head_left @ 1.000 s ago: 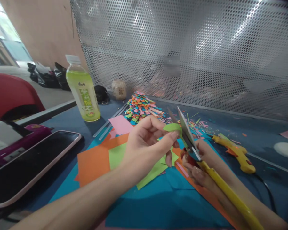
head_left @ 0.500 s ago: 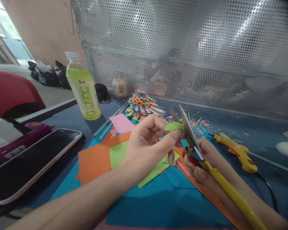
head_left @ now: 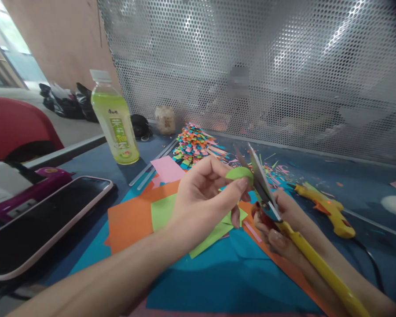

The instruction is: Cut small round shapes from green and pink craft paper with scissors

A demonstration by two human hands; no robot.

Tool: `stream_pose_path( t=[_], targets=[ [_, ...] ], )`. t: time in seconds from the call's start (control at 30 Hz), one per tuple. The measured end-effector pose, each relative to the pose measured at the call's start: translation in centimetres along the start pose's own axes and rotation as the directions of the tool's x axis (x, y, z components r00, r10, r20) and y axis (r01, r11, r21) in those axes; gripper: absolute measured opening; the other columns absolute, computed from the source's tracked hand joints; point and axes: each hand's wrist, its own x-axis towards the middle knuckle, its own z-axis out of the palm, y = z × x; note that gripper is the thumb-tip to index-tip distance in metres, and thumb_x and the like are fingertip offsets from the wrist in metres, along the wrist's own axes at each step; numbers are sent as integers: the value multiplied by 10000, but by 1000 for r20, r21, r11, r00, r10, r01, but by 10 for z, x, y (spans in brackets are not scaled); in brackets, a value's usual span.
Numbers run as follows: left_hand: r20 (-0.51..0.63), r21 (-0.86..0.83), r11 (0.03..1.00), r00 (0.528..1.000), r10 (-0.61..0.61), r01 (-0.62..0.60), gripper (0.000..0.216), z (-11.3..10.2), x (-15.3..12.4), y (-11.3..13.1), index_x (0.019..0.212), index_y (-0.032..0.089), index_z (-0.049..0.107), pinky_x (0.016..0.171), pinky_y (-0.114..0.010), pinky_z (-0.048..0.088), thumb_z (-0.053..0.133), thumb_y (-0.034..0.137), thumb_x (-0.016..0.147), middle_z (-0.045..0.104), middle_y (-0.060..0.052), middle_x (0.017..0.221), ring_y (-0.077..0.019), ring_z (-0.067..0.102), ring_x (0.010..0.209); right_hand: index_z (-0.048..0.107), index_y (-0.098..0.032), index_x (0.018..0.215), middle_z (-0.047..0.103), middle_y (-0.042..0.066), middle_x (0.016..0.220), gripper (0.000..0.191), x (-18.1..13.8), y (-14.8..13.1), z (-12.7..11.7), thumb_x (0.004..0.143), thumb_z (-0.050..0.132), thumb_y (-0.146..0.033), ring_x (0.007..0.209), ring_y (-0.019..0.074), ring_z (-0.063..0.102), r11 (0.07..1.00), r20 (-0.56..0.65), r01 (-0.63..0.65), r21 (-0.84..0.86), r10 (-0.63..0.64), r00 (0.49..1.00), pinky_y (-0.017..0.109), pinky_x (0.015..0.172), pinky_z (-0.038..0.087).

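Observation:
A small curved piece of green paper (head_left: 240,173) is pinched between the thumb and fingers of my left hand (head_left: 211,193). My right hand (head_left: 280,233) is closed around yellow-handled scissors (head_left: 264,185). Their blades stand apart and point up and away, right beside the green paper. Under both hands lie sheets of blue paper (head_left: 231,281), orange paper (head_left: 130,224) and green paper (head_left: 161,213), overlapping one another. Behind my left hand stands a cone-shaped stack of many coloured paper strips (head_left: 196,143). Part of my right hand's grip is hidden behind the scissors.
A yellow glue gun (head_left: 330,211) with a black cord lies at the right. Paper scraps (head_left: 277,169) litter the table behind the scissors. At the left are a bottle of green drink (head_left: 115,125), a phone (head_left: 49,224) and clear glue sticks (head_left: 152,167). A perforated metal panel (head_left: 267,57) rises behind.
Both hands, the green paper and the scissors stay almost in place. The scissor blades look very slightly shifted, and the view has tilted a little.

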Motion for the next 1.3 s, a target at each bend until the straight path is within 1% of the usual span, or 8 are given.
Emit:
stream_pose_path(
  t=[0.13, 0.27, 0.33, 0.47, 0.57, 0.8, 0.97, 1.3],
  targets=[
    [-7, 13, 1000, 1000, 3, -3, 242, 1, -1, 0, 636, 179, 421, 289, -167, 445, 654, 155, 698, 565, 43, 553, -72, 517, 355, 411, -254, 786, 418, -30, 641, 299, 2, 7, -2, 807, 522, -531, 526, 113, 405, 997, -15, 62, -47, -63, 998, 219, 442, 351],
    [-25, 17, 1000, 1000, 15, -15, 245, 2, -1, 0, 631, 180, 418, 290, -167, 451, 651, 140, 692, 556, 41, 550, -85, 535, 397, 364, -252, 855, 395, -38, 658, 276, 7, 21, -7, 849, 459, -511, 505, 97, 374, 986, 122, 164, -42, -158, 980, 199, 412, 323],
    [-23, 12, 1000, 999, 28, -28, 239, 2, 0, 0, 627, 180, 419, 293, -167, 455, 643, 135, 698, 554, 38, 554, -91, 544, 423, 345, -253, 869, 389, -41, 662, 289, 8, 24, -8, 852, 440, -526, 506, 97, 372, 983, 145, 176, -54, -166, 975, 200, 412, 318],
    [-21, 12, 999, 999, 40, -39, 231, 2, 0, 0, 623, 178, 421, 294, -166, 456, 629, 122, 705, 556, 38, 559, -94, 546, 444, 350, -255, 857, 369, -45, 665, 319, 4, 15, -4, 844, 418, -567, 537, 108, 355, 988, 57, 113, -102, -107, 993, 225, 461, 308],
    [-17, 15, 999, 999, 34, -33, 228, 2, -1, 1, 621, 177, 417, 294, -167, 456, 618, 116, 711, 557, 41, 550, -87, 535, 427, 372, -254, 859, 380, -40, 682, 339, 1, 7, 1, 819, 457, -579, 554, 112, 347, 997, 5, 41, -72, -41, 999, 233, 481, 298],
    [-2, 12, 999, 999, 41, -41, 219, 2, -1, 0, 629, 173, 427, 296, -160, 457, 617, 114, 719, 570, 38, 559, -82, 533, 428, 381, -253, 843, 374, -45, 682, 320, -1, 4, 3, 816, 484, -555, 556, 111, 324, 1000, 11, 6, 13, -6, 1000, 230, 478, 275],
    [7, 8, 999, 999, 48, -48, 227, 0, 0, -1, 632, 175, 422, 313, -157, 469, 621, 122, 725, 572, 35, 561, -88, 548, 470, 383, -239, 790, 382, -47, 675, 338, -2, 1, 3, 808, 499, -556, 551, 102, 336, 1000, -13, -15, -15, 14, 1000, 227, 483, 287],
    [-6, 34, 999, 999, 37, -37, 220, 0, -1, 0, 647, 182, 439, 321, -154, 463, 648, 154, 711, 577, 33, 569, -91, 553, 485, 365, -233, 766, 365, -54, 649, 314, -2, -1, 4, 823, 492, -515, 538, 97, 324, 1000, -4, -18, -8, 18, 1000, 226, 477, 277]
  ],
)
